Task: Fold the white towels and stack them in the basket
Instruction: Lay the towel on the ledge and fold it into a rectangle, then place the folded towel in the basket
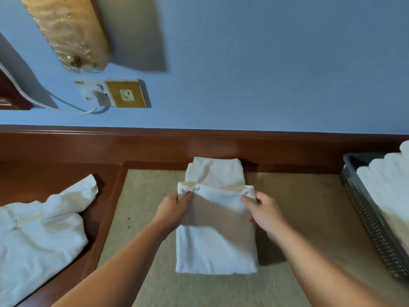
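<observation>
A long, narrow folded white towel (215, 247) lies on the beige mat in the middle of the view. Its near half is raised and doubled toward the far end, which stays flat by the wooden ledge. My left hand (174, 212) pinches the left corner of the raised fold. My right hand (264, 212) pinches the right corner at the same height. At the right edge stands a grey perforated basket (367, 220) holding folded white towels (389, 189).
The beige mat (305, 207) covers a table framed in dark red wood. A heap of unfolded white towels (42, 231) lies on the wooden surface at the left. Behind runs a wooden ledge (199, 142) below a blue wall with a socket plate (126, 94) and cables.
</observation>
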